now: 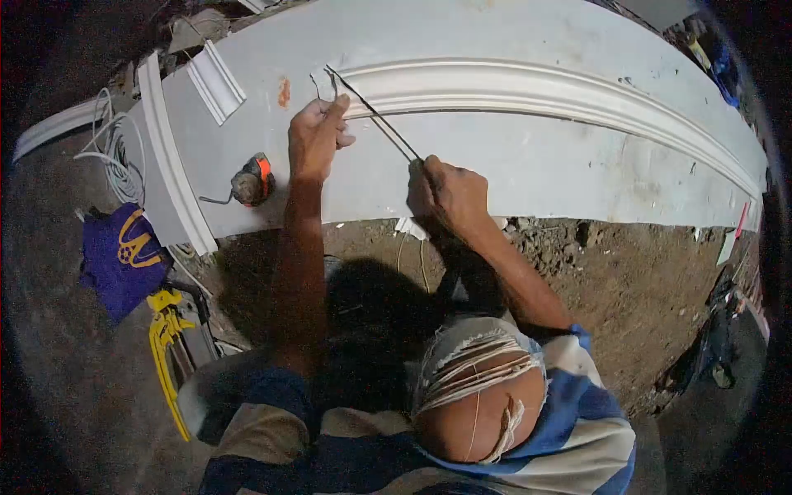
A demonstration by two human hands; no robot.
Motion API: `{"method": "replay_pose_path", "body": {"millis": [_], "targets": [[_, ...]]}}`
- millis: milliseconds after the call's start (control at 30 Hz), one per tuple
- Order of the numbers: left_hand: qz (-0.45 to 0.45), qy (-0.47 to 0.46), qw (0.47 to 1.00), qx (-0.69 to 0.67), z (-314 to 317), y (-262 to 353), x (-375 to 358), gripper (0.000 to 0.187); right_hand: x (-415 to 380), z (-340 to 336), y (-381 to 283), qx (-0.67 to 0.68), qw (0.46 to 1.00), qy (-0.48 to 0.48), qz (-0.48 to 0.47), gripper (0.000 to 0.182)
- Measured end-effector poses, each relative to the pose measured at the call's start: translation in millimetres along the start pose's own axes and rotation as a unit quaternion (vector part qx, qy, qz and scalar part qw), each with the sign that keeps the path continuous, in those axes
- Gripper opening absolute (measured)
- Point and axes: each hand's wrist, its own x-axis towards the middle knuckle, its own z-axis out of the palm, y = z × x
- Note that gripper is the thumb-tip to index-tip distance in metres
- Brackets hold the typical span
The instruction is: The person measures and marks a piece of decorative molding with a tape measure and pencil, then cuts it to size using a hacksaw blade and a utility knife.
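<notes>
A long white moulding strip (495,87) with ridged profile lies across a pale board (371,186). At its left end, my left hand (316,136) is closed on the edge, thumb on top and fingers curled below. A thin curled sliver (314,86) stands up beside the thumb. My right hand (456,194) is a fist around one end of a thin, dark, straight blade (379,120). The blade, seen nearly edge-on, slants up and left across the moulding's end, its far tip just beyond my left thumb. Its handle is hidden in my right fist.
On the board sit a tape measure (252,181) with orange trim and a short moulding piece (216,81). Another moulding strip (173,157) crosses the board's left edge. Left of it are coiled white cable (124,161), a purple cloth (122,260) and a yellow-framed tool (167,330).
</notes>
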Motion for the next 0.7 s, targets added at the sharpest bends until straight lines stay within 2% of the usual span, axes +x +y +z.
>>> {"method": "replay_pose_path", "body": {"millis": [100, 200, 267, 433, 533, 600, 700], "targets": [[0.034, -0.007, 0.999, 0.001, -1, -10, 2, 0.045, 23, 4, -15, -0.044, 0.999, -0.017, 0.001, 0.017], [0.025, -0.025, 0.999, -0.03, -2, -7, 2, 0.045, 46, 17, -18, -0.039, 0.999, 0.0, -0.007, 0.016], [0.032, -0.008, 0.999, -0.018, 1, 0, 1, 0.044, 45, 11, -23, -0.024, 1.0, -0.004, 0.015, 0.017], [0.03, -0.002, 0.999, -0.029, 1, -3, -2, 0.042, 26, 5, -22, 0.004, 0.999, 0.039, 0.013, 0.019], [0.031, 0.025, 0.999, -0.026, 3, -2, -2, 0.04, 21, -5, -22, 0.02, 0.999, 0.025, -0.006, 0.018], [0.022, 0.01, 0.996, -0.084, 2, -3, -1, 0.035, 17, -11, -28, 0.034, 0.998, 0.044, -0.009, 0.016], [0.035, 0.002, 0.996, -0.078, -1, -6, 1, 0.035, 17, -12, -30, 0.075, 0.997, 0.027, -0.002, 0.014]]}}
